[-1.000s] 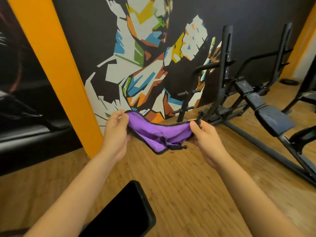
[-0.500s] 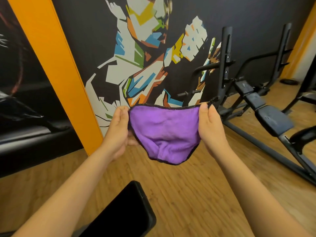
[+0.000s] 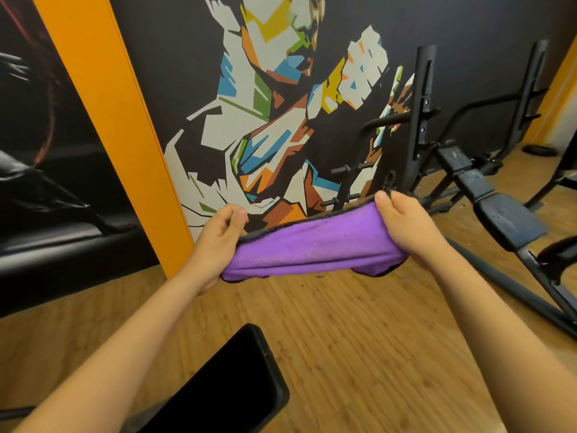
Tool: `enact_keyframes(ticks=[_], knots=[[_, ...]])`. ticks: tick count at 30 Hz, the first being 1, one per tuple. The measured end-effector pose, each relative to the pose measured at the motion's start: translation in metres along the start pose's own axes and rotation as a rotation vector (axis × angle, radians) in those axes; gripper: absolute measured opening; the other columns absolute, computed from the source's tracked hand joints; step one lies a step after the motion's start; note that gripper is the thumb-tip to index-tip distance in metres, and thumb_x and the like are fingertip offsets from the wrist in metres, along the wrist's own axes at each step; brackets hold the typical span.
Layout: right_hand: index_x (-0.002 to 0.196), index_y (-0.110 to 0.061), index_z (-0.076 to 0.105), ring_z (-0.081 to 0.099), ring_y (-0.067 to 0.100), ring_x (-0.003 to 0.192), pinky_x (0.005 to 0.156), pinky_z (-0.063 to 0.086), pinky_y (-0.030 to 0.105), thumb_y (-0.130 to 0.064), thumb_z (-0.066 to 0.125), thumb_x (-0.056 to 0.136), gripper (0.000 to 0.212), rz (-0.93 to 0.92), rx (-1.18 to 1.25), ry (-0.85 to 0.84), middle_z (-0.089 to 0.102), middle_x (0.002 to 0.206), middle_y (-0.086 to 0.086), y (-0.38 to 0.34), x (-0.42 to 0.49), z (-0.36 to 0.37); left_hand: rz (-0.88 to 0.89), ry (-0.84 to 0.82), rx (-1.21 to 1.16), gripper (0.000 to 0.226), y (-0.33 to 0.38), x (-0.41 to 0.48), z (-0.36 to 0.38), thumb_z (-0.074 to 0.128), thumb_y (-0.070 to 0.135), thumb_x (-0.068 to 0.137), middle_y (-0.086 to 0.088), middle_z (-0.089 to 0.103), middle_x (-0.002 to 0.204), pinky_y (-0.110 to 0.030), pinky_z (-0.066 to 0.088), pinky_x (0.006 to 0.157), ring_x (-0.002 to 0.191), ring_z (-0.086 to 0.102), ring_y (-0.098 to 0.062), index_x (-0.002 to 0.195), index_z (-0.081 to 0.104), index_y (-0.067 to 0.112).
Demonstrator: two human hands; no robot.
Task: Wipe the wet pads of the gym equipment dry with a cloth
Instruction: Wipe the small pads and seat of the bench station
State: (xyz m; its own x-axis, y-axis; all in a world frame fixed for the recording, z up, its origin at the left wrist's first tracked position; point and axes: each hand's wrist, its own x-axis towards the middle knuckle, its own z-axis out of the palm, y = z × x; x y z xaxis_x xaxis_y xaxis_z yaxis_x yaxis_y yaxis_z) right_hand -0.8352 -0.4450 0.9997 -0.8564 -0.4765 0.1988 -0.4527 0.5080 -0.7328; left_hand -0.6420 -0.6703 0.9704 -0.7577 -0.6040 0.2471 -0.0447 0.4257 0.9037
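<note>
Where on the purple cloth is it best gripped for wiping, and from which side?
At its two short ends, coming in from left and right. The cloth is folded into a long band pulled taut between the left hand and right hand, each gripping a bunched end. That probably leaves the broad purple middle free as the wiping face.

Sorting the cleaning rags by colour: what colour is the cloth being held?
Purple with a black edge; the cloth shows best in the head view.
</note>
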Motion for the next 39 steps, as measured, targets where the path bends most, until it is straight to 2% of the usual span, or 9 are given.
enact_keyframes(ticks=[5,8,10,13,16,19,23,30,39], knots=[[0.105,-0.011,0.061,0.065,0.023,0.076,0.066,0.052,0.029,-0.040,0.058,0.100,0.029,0.498,0.795,-0.417,0.061,0.087,0.011,-0.004,-0.012,0.009,-0.274,-0.151,-0.525,0.031,0.017,-0.012,0.011,0.057,0.046,0.086,-0.009,0.068,0.089,-0.030,0.052,0.064,0.080,0.066,-0.021,0.104,0.063,0.021],[0.107,-0.016,0.054,0.066,0.019,0.082,0.067,0.053,0.029,-0.011,0.062,0.095,0.015,0.480,1.224,-0.335,0.057,0.096,0.009,0.002,-0.014,0.014,-0.294,-0.173,-0.759,0.041,0.015,-0.014,0.013,0.068,0.015,0.080,-0.010,0.071,0.108,-0.028,0.059,0.077,0.100,0.070,-0.020,0.120,0.063,0.021],[0.128,-0.024,0.047,0.065,0.028,0.108,0.074,0.059,0.032,0.009,0.058,0.089,0.053,0.393,1.362,-0.193,0.053,0.122,0.013,0.009,-0.013,0.015,-0.305,-0.162,-0.861,0.052,0.013,-0.015,0.012,0.067,0.000,0.076,-0.015,0.071,0.117,-0.032,0.060,0.083,0.110,0.069,-0.026,0.124,0.061,0.021],[0.117,-0.019,0.059,0.057,0.037,0.123,0.081,0.058,0.034,0.018,0.058,0.084,0.050,0.266,1.238,-0.169,0.053,0.131,0.014,0.020,-0.015,0.019,-0.282,-0.129,-0.859,0.041,0.005,-0.012,0.013,0.063,-0.007,0.081,-0.019,0.067,0.125,-0.036,0.058,0.091,0.120,0.064,-0.033,0.117,0.063,0.014],[0.089,-0.016,0.071,0.060,0.024,0.121,0.081,0.053,0.027,0.012,0.064,0.084,0.030,-0.010,0.694,-0.292,0.066,0.115,0.000,0.029,-0.023,0.017,-0.274,-0.064,-0.666,0.023,-0.004,-0.010,0.016,0.057,-0.007,0.092,-0.009,0.072,0.107,-0.034,0.055,0.089,0.112,0.064,-0.029,0.104,0.069,0.010],[0.110,-0.034,0.074,0.058,0.002,0.105,0.082,0.049,0.021,-0.010,0.074,0.087,0.033,-0.242,0.086,-0.505,0.062,0.114,-0.014,0.032,-0.029,0.012,-0.185,-0.040,-0.188,0.028,-0.013,-0.010,0.012,0.056,-0.004,0.097,0.008,0.074,0.096,-0.021,0.051,0.083,0.102,0.065,-0.012,0.094,0.076,0.016],[0.136,-0.030,0.058,0.044,0.011,0.106,0.090,0.046,0.031,-0.018,0.069,0.088,0.051,-0.397,-0.458,-0.545,0.050,0.114,-0.003,0.041,-0.027,0.024,-0.133,-0.101,0.141,0.028,-0.022,-0.018,0.009,0.059,0.002,0.098,0.015,0.071,0.105,-0.010,0.049,0.078,0.101,0.062,0.000,0.101,0.078,0.023],[0.095,-0.022,0.076,0.054,0.009,0.100,0.076,0.045,0.017,-0.028,0.077,0.086,0.011,-0.383,-0.334,-0.407,0.055,0.111,-0.010,0.060,-0.015,0.022,-0.202,-0.499,0.213,0.044,-0.028,-0.025,0.005,0.086,0.026,0.079,0.015,0.066,0.119,-0.016,0.054,0.085,0.105,0.062,0.005,0.120,0.072,0.025],[0.097,-0.019,0.080,0.057,0.004,0.116,0.090,0.045,0.021,-0.025,0.072,0.090,0.012,-0.217,-0.006,-0.663,0.061,0.132,-0.016,0.058,-0.013,-0.005,-0.012,-0.429,0.404,0.019,-0.023,-0.018,0.008,0.060,0.031,0.100,0.019,0.066,0.117,-0.015,0.046,0.086,0.107,0.058,0.008,0.093,0.076,0.024]])
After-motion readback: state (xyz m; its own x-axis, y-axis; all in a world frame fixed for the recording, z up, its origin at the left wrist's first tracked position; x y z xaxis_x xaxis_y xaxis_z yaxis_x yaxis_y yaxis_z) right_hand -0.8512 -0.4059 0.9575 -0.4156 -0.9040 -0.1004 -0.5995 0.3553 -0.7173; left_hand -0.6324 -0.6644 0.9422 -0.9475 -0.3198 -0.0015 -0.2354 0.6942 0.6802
